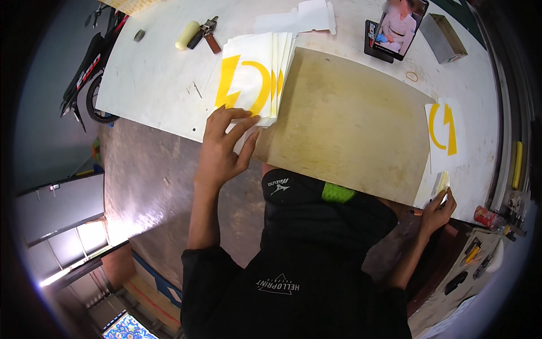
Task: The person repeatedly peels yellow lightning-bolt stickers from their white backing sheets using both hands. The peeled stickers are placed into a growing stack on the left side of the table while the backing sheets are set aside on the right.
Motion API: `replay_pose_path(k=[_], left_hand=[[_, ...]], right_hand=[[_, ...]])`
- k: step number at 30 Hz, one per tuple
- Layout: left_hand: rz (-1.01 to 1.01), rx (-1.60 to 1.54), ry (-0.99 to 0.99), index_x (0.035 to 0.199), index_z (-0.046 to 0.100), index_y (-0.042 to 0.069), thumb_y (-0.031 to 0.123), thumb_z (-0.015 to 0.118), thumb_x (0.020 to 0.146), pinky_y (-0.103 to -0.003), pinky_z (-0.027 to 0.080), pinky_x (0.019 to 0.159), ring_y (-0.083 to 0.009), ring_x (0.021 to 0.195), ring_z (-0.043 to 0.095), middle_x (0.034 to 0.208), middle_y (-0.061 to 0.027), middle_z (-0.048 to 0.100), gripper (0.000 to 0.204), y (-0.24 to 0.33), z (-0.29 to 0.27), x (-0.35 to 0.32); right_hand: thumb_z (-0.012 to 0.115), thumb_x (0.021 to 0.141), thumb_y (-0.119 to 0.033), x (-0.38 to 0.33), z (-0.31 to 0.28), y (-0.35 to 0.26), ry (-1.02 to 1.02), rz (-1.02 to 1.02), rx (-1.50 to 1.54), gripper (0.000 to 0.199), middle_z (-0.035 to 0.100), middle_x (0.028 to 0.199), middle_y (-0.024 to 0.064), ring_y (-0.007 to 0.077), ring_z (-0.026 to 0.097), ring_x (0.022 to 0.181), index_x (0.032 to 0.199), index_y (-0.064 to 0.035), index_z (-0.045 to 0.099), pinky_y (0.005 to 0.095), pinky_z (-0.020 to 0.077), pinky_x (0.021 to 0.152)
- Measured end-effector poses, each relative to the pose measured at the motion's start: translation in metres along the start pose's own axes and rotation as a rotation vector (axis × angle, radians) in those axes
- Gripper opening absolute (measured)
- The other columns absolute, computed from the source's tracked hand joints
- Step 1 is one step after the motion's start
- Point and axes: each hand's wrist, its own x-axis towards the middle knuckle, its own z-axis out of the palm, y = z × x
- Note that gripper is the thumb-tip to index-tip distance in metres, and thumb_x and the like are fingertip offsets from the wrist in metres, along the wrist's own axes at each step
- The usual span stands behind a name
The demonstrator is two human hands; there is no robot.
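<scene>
White and wide, the counter (pixel 164 85) fills the head view, with a flat tan board (pixel 344 124) on it. The left hand (pixel 223 147) lies open, grip loose, fingertips on the near edge of a neat stack of white sheets (pixel 254 76) with yellow shapes, maybe to keep them square. The right hand (pixel 437 209) pinches a thin yellow strip (pixel 443 181) at the counter's edge, below one more sheet (pixel 446 135).

A small workshop: a white bench (pixel 158 85) carries a stack of yellow-marked sheets (pixel 254 76) and a wooden board (pixel 350 124), with tools (pixel 471 254) lying alongside and a motorbike (pixel 90 73) parked nearby.
</scene>
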Motion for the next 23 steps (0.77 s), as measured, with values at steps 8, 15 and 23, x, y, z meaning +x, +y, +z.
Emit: replay_pose_path(k=[8,15,23], left_hand=[[0.046,0.002,0.037,0.112,0.077,0.008,0.007,0.078,0.084,-0.051,0.046,0.109,-0.0314,0.117,0.065,0.117,-0.0115,0.069,0.028,-0.001,0.012,0.003],[0.041,0.096,0.032,0.115,0.076,0.008,0.008,0.08,0.082,-0.052,0.045,0.109,-0.0322,0.114,0.063,0.117,-0.0111,0.068,0.034,0.004,0.009,0.008],[0.08,-0.128,0.207,0.119,0.075,0.009,0.015,0.086,0.076,-0.056,0.039,0.114,-0.0348,0.116,0.063,0.12,-0.0142,0.069,0.045,0.024,0.043,-0.02]], right_hand=[[0.064,0.105,-0.018,-0.002,0.0,-0.003,-0.021,0.069,0.037,0.031,0.068,0.115,0.022,0.0362,0.067,0.1,0.127,0.0041,0.068,0.0424,0.0544,0.082],[0.063,0.102,-0.012,-0.004,-0.003,-0.009,-0.019,0.03,-0.066,0.027,0.069,0.114,0.0238,0.0399,0.066,0.105,0.121,0.0057,0.068,0.0475,0.0528,0.09],[0.07,0.095,-0.005,0.044,-0.018,-0.124,0.023,-0.095,0.29,0.028,0.067,0.124,0.0238,0.0393,0.063,0.115,0.12,0.0061,0.067,0.0452,0.0486,0.103]])
